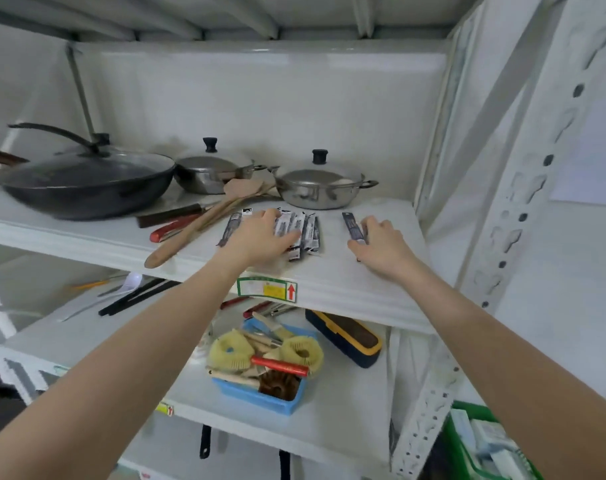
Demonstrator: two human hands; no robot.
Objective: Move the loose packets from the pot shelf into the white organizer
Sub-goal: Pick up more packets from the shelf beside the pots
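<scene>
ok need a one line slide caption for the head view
Both hands reach onto the pot shelf: left hand over a row of packets, right hand on a lone packet.

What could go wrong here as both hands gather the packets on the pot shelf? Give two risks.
1. The left hand lies flat over a fanned row of dark narrow packets; sweeping them together could push some off the white shelf's front edge.
2. The long wooden spatula lies just left of that hand, its handle overhanging the edge; a nudge might tip it off.
</scene>
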